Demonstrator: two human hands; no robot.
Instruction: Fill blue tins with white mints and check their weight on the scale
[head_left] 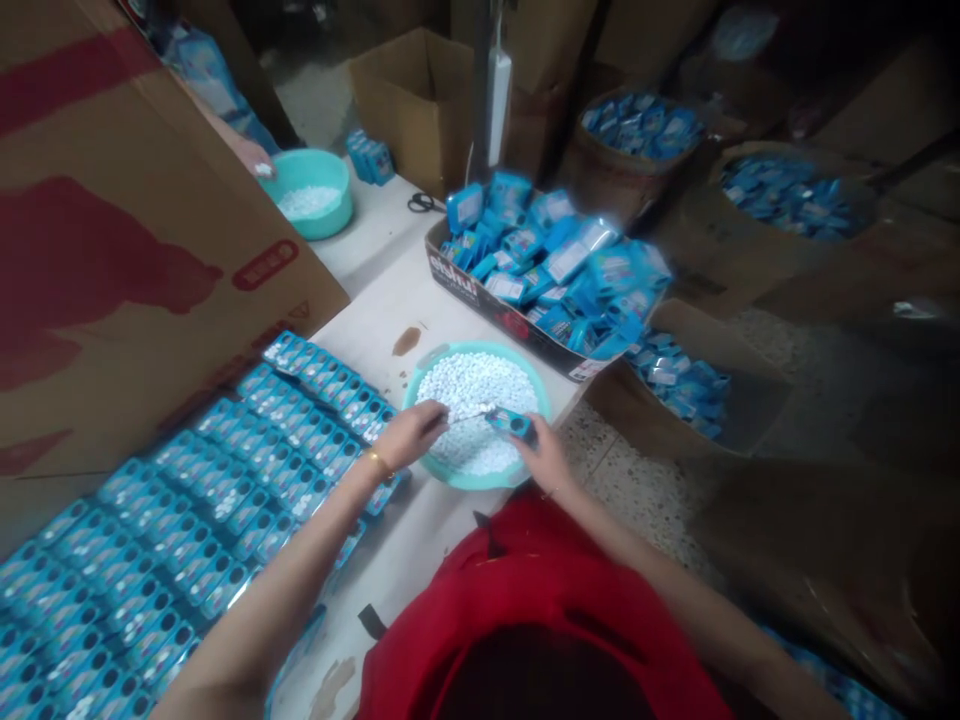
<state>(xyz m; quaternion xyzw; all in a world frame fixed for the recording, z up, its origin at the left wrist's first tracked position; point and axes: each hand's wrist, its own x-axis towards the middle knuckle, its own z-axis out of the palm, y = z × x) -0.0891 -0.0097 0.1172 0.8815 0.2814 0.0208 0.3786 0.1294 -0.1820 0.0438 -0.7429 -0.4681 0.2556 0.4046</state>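
Pinched in my left hand (416, 432) is a thin spoon-like tool (471, 411), blurred, with white pellets along it. Its far end meets the open end of a small blue box (508, 422), which my right hand (546, 455) grips by the other end. Both hands are over a turquoise basin (541, 385) full of small round white pellets (480, 455). Left of the basin, rows of similar blue boxes (292, 440) stand packed close together, several showing white pellets at their near ends.
A shallow carton (480, 292) heaped with blue boxes stands behind the basin, with scissors (424, 203) near it. A large cardboard box (150, 250) blocks the left. Another person's hand (251, 155) is at a second turquoise basin (341, 205). More filled containers (615, 165) stand right.
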